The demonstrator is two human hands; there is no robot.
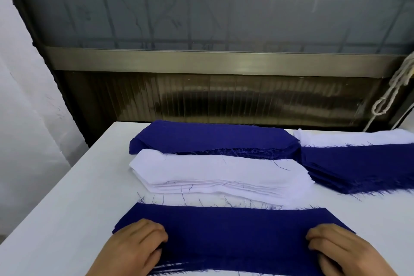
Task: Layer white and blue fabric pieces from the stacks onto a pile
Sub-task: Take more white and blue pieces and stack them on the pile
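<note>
Both hands on the near blue fabric piece; no writing or labels readable anywhere.

The long dark-blue fabric piece (233, 235) with frayed edges lies flat at the near table edge, the left hand (134, 246) and right hand (342, 251) resting at its two ends, well apart, fingers curled onto the cloth. Just behind it sits a stack of white fabric pieces (219, 175), then a stack of blue fabric pieces (212, 136). To the right, another blue stack (363, 166) overlaps a white layer (349, 136). All lie on the white table (67, 197). A pale knotted cord (394, 89) hangs far right against the dark ribbed wall panel (224, 96).
</note>
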